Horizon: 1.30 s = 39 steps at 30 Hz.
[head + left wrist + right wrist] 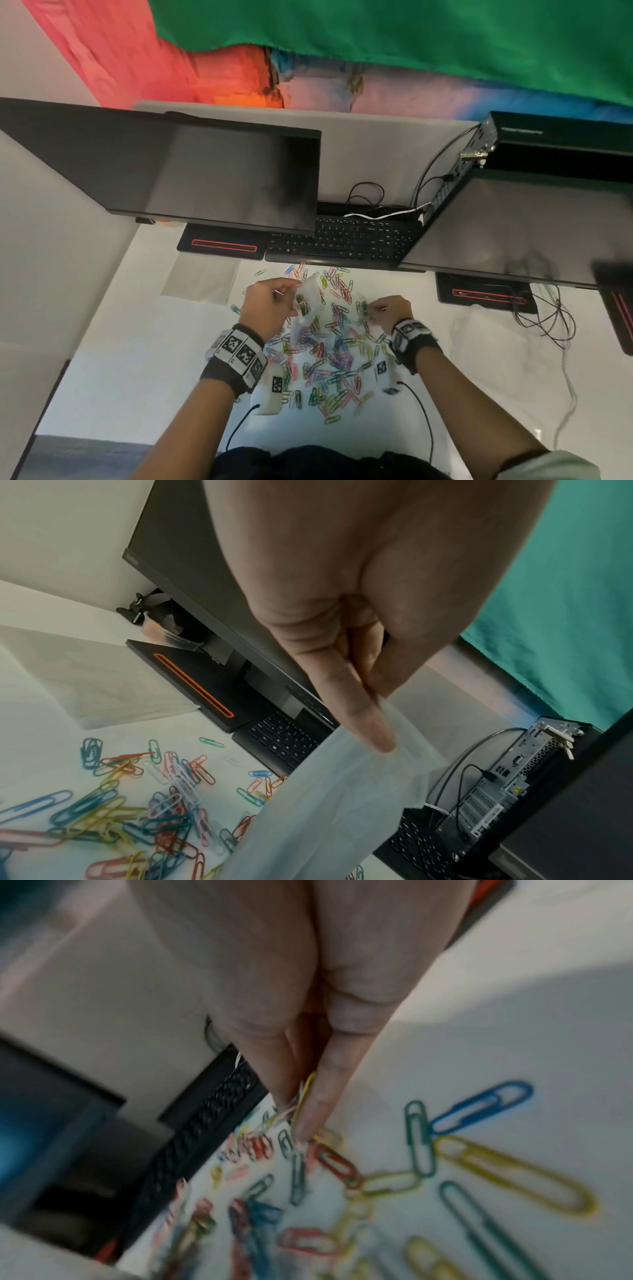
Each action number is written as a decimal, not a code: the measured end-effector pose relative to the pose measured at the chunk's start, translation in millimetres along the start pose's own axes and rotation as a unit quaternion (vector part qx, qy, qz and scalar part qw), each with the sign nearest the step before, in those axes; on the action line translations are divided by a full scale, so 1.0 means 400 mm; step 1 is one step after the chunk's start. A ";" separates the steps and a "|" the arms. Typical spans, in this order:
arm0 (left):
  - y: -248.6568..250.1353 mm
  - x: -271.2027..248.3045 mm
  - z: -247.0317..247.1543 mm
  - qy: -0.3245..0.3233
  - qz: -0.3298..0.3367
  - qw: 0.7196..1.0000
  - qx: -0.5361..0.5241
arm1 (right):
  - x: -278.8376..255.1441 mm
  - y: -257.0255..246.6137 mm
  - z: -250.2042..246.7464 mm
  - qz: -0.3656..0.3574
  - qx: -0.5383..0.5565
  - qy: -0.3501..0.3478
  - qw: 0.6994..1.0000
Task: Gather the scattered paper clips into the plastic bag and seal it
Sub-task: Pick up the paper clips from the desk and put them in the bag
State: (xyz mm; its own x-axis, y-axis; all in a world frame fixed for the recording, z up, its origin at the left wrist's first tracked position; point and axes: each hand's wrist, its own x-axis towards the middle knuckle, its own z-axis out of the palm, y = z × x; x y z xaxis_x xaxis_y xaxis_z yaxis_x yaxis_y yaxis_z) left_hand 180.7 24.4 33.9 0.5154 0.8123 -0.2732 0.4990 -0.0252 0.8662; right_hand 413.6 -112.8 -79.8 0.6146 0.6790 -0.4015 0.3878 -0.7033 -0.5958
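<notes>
Many coloured paper clips (329,363) lie scattered on the white table (137,377), also seen as paper clips (113,818) and paper clips (445,1164) in the wrist views. My left hand (270,308) holds a clear plastic bag (306,306) up off the table by its top edge; some clips show inside it. In the left wrist view the thumb (356,710) pinches the plastic bag (335,804). My right hand (387,313) is to the right of the bag, its fingertips (308,1112) pinching a few clips, a yellow one among them.
A black keyboard (342,240) runs along the far side of the pile. Two dark monitors (205,174) hang over the table on stands with red stripes (222,245). A sheet of clear plastic (202,277) lies far left. Cables (544,315) lie at the right.
</notes>
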 end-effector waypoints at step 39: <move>0.098 -0.026 0.184 -0.072 0.060 0.994 0.060 | -0.168 -0.188 -0.094 -0.207 -0.017 0.033 0.978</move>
State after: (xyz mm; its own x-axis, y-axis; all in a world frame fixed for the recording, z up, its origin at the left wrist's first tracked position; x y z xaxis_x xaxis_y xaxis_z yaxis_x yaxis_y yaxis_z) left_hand 246.3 -27.9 40.0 0.6657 0.7080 -0.2359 0.5038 -0.1931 0.8420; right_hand 369.1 -113.5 18.2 0.4426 0.8929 -0.0834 0.6345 -0.3775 -0.6744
